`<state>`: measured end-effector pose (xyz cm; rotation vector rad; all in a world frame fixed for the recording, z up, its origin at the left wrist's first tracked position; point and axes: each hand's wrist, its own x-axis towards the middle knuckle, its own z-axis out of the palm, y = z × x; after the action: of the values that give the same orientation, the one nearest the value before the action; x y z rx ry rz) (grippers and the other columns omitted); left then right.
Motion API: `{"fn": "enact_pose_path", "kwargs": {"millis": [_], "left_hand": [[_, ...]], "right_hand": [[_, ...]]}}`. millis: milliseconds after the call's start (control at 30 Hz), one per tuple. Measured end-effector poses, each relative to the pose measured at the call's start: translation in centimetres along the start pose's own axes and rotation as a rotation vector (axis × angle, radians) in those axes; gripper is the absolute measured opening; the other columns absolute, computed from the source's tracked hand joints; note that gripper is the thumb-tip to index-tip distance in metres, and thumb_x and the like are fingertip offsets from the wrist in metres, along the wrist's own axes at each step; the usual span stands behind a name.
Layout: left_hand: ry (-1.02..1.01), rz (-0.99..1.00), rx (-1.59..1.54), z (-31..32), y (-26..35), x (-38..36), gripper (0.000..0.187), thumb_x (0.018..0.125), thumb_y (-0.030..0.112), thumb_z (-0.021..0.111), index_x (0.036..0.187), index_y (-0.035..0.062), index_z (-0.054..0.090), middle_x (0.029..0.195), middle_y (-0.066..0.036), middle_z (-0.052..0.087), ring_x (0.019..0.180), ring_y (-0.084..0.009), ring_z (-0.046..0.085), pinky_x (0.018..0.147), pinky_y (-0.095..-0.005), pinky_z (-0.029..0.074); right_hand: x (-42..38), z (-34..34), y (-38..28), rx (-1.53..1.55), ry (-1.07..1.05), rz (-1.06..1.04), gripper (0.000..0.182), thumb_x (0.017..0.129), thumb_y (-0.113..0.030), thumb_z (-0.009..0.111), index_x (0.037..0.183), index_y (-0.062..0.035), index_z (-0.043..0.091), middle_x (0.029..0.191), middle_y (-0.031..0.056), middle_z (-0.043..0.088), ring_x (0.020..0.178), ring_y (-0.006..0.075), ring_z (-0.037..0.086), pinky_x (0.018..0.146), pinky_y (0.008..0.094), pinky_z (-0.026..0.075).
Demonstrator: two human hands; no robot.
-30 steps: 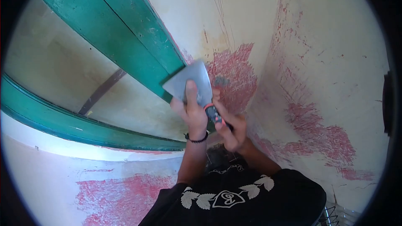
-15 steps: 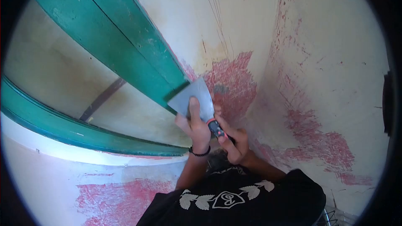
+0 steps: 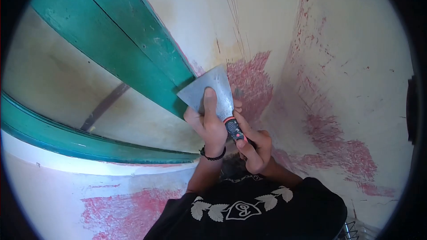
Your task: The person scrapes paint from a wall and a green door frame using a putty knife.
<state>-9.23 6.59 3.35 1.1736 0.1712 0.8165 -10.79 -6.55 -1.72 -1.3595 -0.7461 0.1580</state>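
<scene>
A wide scraper [image 3: 219, 82] with a grey metal blade is held between both hands, its blade tilted up and to the left. My left hand [image 3: 212, 124] grips the blade, the thumb lying flat on its face and the other fingers behind it. A dark braided band circles the left wrist. My right hand [image 3: 255, 146] is wrapped round the black and red handle [image 3: 235, 130]. Behind the blade, partly covered by it, is a wall patch [image 3: 253, 84] where the pale coat is gone and red shows.
A green wooden frame [image 3: 120, 49] runs diagonally at the left, with a lower green rail [image 3: 89, 140] below it. More red scraped patches mark the right wall [image 3: 356, 155] and the lower left wall [image 3: 129, 211]. A wire rack [image 3: 350, 230] stands at bottom right.
The scraper and both hands have risen slightly and shifted a little right. The blade has turned to face the camera more. Both hands keep their hold.
</scene>
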Motion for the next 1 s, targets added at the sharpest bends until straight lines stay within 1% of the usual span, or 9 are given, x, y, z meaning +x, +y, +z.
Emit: {"fn": "enact_pose_path", "kwargs": {"millis": [33, 133, 333, 400, 500, 667, 833, 933, 1000], "left_hand": [[-0.023, 0.011, -0.002, -0.1, 0.1, 0.0, 0.039, 0.104, 0.023, 0.054, 0.102, -0.0149, 0.063, 0.081, -0.021, 0.071, 0.058, -0.0217, 0.067, 0.053, -0.0321, 0.055], [0.014, 0.031, -0.002, -0.5, -1.7, -1.1, 0.036, 0.103, 0.024, 0.053, 0.104, -0.0105, 0.063, 0.082, -0.019, 0.071, 0.056, -0.0214, 0.066, 0.050, -0.0310, 0.055], [0.014, -0.023, -0.003, -0.8, -1.7, -1.0, 0.035, 0.103, 0.022, 0.052, 0.106, -0.0114, 0.062, 0.084, -0.021, 0.071, 0.056, -0.0217, 0.067, 0.050, -0.0320, 0.055], [-0.003, 0.001, -0.027, -1.3, -2.3, -1.5, 0.037, 0.103, 0.024, 0.053, 0.106, -0.0125, 0.062, 0.085, -0.021, 0.071, 0.058, -0.0215, 0.067, 0.052, -0.0323, 0.057], [-0.045, 0.036, -0.030, -1.0, -1.9, -0.5, 0.038, 0.104, 0.024, 0.054, 0.105, -0.0128, 0.062, 0.086, -0.021, 0.071, 0.059, -0.0213, 0.068, 0.054, -0.0325, 0.057], [-0.004, 0.004, -0.025, -1.1, -1.9, -1.5, 0.036, 0.104, 0.021, 0.052, 0.102, -0.0133, 0.062, 0.083, -0.021, 0.071, 0.058, -0.0210, 0.067, 0.054, -0.0325, 0.057], [-0.031, 0.008, -0.021, -1.3, -2.0, -1.0, 0.036, 0.105, 0.020, 0.051, 0.103, -0.0135, 0.063, 0.083, -0.020, 0.071, 0.058, -0.0209, 0.067, 0.052, -0.0327, 0.056], [-0.055, -0.028, 0.001, -1.7, -1.8, -1.2, 0.037, 0.105, 0.021, 0.051, 0.102, -0.0135, 0.063, 0.082, -0.020, 0.071, 0.057, -0.0207, 0.067, 0.053, -0.0323, 0.056], [-0.050, 0.001, -0.041, -1.6, -2.2, -1.2, 0.037, 0.105, 0.021, 0.052, 0.101, -0.0139, 0.063, 0.082, -0.020, 0.071, 0.058, -0.0204, 0.067, 0.053, -0.0315, 0.056]], "right_hand": [[0.1, 0.0, 0.0, -0.009, 0.004, -0.015, 0.052, 0.097, -0.013, 0.051, 0.143, 0.0120, 0.045, 0.091, 0.0185, 0.069, 0.077, 0.0133, 0.064, 0.072, 0.0276, 0.050], [-0.5, -0.1, 1.4, -0.029, 0.011, -0.027, 0.053, 0.097, -0.014, 0.051, 0.143, 0.0121, 0.044, 0.096, 0.0216, 0.070, 0.080, 0.0141, 0.066, 0.072, 0.0277, 0.051], [-0.4, -0.1, 1.6, -0.060, 0.026, -0.080, 0.054, 0.097, -0.015, 0.051, 0.143, 0.0114, 0.044, 0.102, 0.0238, 0.071, 0.086, 0.0162, 0.069, 0.075, 0.0283, 0.051], [-0.8, 0.1, 2.0, -0.061, 0.038, -0.082, 0.053, 0.097, -0.015, 0.050, 0.143, 0.0110, 0.045, 0.101, 0.0218, 0.071, 0.084, 0.0159, 0.069, 0.074, 0.0284, 0.051], [-0.4, 0.2, 2.0, -0.054, 0.045, -0.082, 0.053, 0.097, -0.015, 0.050, 0.143, 0.0102, 0.045, 0.093, 0.0163, 0.070, 0.077, 0.0140, 0.065, 0.072, 0.0277, 0.050], [-1.1, -0.3, 1.1, 0.014, -0.010, 0.118, 0.053, 0.097, -0.014, 0.051, 0.144, 0.0090, 0.046, 0.083, 0.0102, 0.065, 0.070, 0.0104, 0.059, 0.068, 0.0261, 0.048], [-0.9, 0.9, 1.9, -0.052, 0.076, -0.090, 0.053, 0.097, -0.015, 0.051, 0.144, 0.0082, 0.046, 0.081, 0.0089, 0.065, 0.068, 0.0085, 0.056, 0.066, 0.0250, 0.047], [-1.4, 1.3, 1.7, -0.052, 0.093, -0.077, 0.053, 0.098, -0.017, 0.052, 0.144, 0.0077, 0.047, 0.082, 0.0079, 0.066, 0.068, 0.0085, 0.056, 0.065, 0.0249, 0.047], [-1.0, 0.8, 1.7, -0.064, 0.084, -0.096, 0.052, 0.098, -0.017, 0.052, 0.144, 0.0072, 0.047, 0.080, 0.0065, 0.065, 0.066, 0.0083, 0.056, 0.063, 0.0249, 0.047]]}}
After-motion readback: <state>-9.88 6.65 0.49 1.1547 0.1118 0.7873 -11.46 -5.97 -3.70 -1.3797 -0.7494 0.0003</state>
